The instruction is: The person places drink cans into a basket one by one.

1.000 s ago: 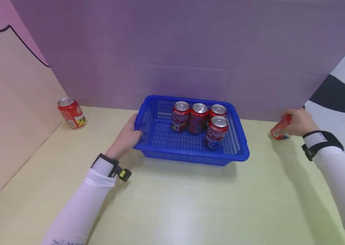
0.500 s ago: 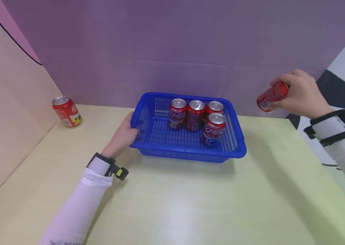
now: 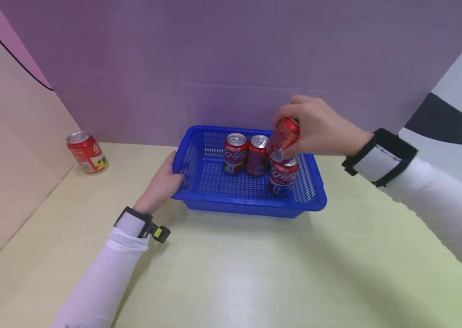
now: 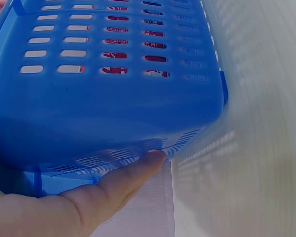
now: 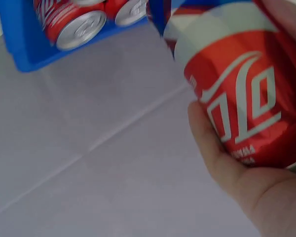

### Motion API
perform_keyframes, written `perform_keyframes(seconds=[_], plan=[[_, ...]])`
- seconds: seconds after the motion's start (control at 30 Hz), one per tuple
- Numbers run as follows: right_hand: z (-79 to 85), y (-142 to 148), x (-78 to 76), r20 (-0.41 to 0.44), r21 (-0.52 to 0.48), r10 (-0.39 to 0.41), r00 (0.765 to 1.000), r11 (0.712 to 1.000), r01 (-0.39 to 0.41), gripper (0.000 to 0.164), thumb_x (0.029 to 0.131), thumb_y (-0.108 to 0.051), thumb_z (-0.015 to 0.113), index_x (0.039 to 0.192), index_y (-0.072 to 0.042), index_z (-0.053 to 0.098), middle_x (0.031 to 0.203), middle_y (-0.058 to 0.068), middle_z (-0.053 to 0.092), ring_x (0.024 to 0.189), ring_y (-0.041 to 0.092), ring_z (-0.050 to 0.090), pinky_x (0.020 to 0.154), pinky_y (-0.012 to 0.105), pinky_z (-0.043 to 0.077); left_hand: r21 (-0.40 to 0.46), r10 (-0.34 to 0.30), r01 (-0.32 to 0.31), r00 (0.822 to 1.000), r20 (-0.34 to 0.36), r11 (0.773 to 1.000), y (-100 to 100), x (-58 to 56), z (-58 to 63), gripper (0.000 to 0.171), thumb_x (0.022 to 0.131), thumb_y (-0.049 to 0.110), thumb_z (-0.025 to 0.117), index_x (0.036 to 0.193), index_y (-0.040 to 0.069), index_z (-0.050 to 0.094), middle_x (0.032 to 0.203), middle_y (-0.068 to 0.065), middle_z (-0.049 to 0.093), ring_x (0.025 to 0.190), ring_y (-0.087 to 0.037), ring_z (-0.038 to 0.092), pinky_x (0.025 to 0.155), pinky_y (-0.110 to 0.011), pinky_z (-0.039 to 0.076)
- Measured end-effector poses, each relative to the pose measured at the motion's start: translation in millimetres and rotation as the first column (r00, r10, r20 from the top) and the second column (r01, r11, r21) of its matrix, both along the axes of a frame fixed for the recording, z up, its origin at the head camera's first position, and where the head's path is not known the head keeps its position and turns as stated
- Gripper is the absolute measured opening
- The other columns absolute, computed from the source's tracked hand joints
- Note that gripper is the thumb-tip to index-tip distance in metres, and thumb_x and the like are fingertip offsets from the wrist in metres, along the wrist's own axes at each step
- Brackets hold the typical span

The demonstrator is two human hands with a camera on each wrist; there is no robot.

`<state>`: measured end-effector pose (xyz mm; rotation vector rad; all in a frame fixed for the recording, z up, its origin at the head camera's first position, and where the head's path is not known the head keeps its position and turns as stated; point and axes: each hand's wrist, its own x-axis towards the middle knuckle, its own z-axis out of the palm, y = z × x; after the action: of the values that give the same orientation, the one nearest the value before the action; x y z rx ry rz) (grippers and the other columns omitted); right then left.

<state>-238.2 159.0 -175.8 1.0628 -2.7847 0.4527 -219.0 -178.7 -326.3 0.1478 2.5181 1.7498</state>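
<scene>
A blue plastic basket point(image 3: 251, 205) stands on the table with several red soda cans upright in it, among them a front can point(image 3: 281, 180) and a left can point(image 3: 235, 157). My left hand point(image 3: 163, 182) grips the basket's left end; in the left wrist view a finger point(image 4: 123, 185) lies along its outside wall. Over the basket's right half, my right hand point(image 3: 317, 127) holds a red soda can point(image 3: 286, 134), tilted, above the standing cans. It partly hides the cans behind. White lettering shows on that held can point(image 5: 241, 98) in the right wrist view.
Another red soda can point(image 3: 87, 152) stands at the table's far left, near the side wall. A purple-grey panel point(image 3: 165, 68) rises behind the table point(image 3: 222, 273). A patterned white and black surface point(image 3: 452, 109) borders the right side.
My right hand has lifted the can off the table at the right and carried it leftward over the basket. My left hand has kept its grip on the basket.
</scene>
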Motion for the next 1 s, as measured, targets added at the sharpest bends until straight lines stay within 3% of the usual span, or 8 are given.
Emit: perform_keyframes(seconds=[0.2, 0.47, 0.67, 0.87, 1.0], plan=[[-16.9, -40, -15.2, 0.126, 0.163, 0.066, 0.99, 0.983, -0.087, 0.058, 0.066, -0.015, 0.092, 0.117, -0.009, 0.065, 0.107, 0.008, 0.054, 0.102, 0.025, 0.05, 0.077, 0.037, 0.055, 0.048, -0.014, 0.015, 1.0, -0.018, 0.999, -4, -0.9, -0.9, 0.075, 0.09, -0.011, 0.04, 0.156, 0.002, 0.009, 0.146, -0.028, 0.035, 0.121, -0.042, 0.045, 0.102, -0.053, 0.038], [-45.8, -75, -29.0, 0.218, 0.377, 0.103, 0.971, 0.908, -0.181, 0.055, 0.07, -0.017, 0.09, 0.118, -0.009, 0.062, 0.112, 0.009, 0.052, 0.106, 0.029, 0.045, 0.084, 0.042, 0.049, 0.059, -0.014, 0.016, 0.999, -0.036, 0.998, -5, -3.6, -5.3, 0.073, 0.088, -0.011, 0.04, 0.155, 0.001, 0.013, 0.144, -0.028, 0.037, 0.122, -0.043, 0.044, 0.104, -0.054, 0.036], [-61.2, -82, -37.5, 0.188, 0.479, 0.105, 0.977, 0.858, -0.185, 0.056, 0.069, -0.02, 0.091, 0.116, -0.008, 0.064, 0.113, 0.01, 0.056, 0.104, 0.027, 0.052, 0.085, 0.039, 0.051, 0.049, -0.01, 0.012, 0.999, -0.035, 0.999, -2, -4.2, -6.6, 0.072, 0.089, -0.011, 0.04, 0.155, 0.001, 0.014, 0.143, -0.028, 0.038, 0.122, -0.043, 0.045, 0.103, -0.054, 0.037], [-80.7, -74, -46.2, 0.09, 0.523, 0.101, 0.991, 0.842, -0.133, 0.06, 0.063, -0.028, 0.094, 0.112, -0.009, 0.068, 0.111, 0.008, 0.062, 0.099, 0.025, 0.057, 0.085, 0.041, 0.051, 0.053, -0.014, 0.015, 1.0, -0.02, 0.998, 1, -3.4, -5.0, 0.073, 0.09, -0.01, 0.04, 0.156, 0.003, 0.013, 0.142, -0.027, 0.039, 0.117, -0.042, 0.048, 0.099, -0.052, 0.041], [-94.3, -67, -48.9, 0.018, 0.542, 0.182, 0.983, 0.824, -0.163, 0.058, 0.058, -0.031, 0.095, 0.106, -0.01, 0.069, 0.107, 0.007, 0.064, 0.095, 0.027, 0.056, 0.082, 0.044, 0.049, 0.049, -0.015, 0.016, 1.0, -0.019, 0.999, 4, -2.8, -3.0, 0.073, 0.09, -0.01, 0.041, 0.156, 0.002, 0.013, 0.143, -0.027, 0.039, 0.117, -0.042, 0.048, 0.1, -0.052, 0.04]])
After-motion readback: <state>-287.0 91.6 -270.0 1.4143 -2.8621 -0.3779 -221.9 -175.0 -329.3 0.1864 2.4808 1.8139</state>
